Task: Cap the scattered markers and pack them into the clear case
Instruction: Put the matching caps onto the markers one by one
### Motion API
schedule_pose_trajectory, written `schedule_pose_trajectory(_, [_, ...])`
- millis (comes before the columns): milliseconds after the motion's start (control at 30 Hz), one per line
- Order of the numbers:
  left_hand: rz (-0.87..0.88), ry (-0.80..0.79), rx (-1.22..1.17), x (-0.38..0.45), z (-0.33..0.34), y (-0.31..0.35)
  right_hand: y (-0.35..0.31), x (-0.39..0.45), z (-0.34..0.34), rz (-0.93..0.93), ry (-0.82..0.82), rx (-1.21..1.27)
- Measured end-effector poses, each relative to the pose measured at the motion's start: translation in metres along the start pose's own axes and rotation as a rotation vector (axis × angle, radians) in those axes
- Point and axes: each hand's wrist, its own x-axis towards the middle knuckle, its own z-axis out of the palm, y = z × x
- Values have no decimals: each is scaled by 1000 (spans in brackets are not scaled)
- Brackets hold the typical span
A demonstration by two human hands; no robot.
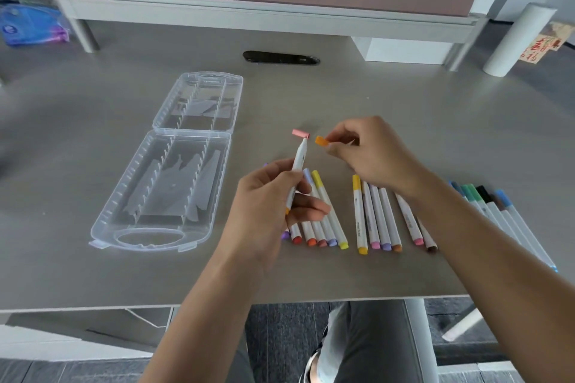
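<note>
The left hand (273,196) gripped a white marker (296,173), uncapped tip up. Just right of that tip, the right hand (367,151) pinched an orange cap (322,141). A pink cap (301,134) lay just beyond. The clear case (174,165) sat open, well left.

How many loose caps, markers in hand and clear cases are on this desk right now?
Loose caps: 2, the pink cap and the orange cap in the right hand
Markers in hand: 1, the uncapped marker in the left hand
Clear case: 1
Total: 4
</note>
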Motion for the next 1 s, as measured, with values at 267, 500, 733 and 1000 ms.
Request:
schedule_pose_trajectory(267, [-33,-80,66,-8,7,-4,-4,-25,-30,-73,-97,225])
schedule_pose_trajectory(500, [-45,-151,138,-16,11,-6,-1,-36,-40,-36,-206,406])
schedule_pose_trajectory(733, [-139,-181,-42,-16,18,-10,-11,-43,-31,106,-73,746])
schedule_pose_trajectory(1000, [-209,-190,-198,-17,26,-18,-6,-52,-20,202,108,813])
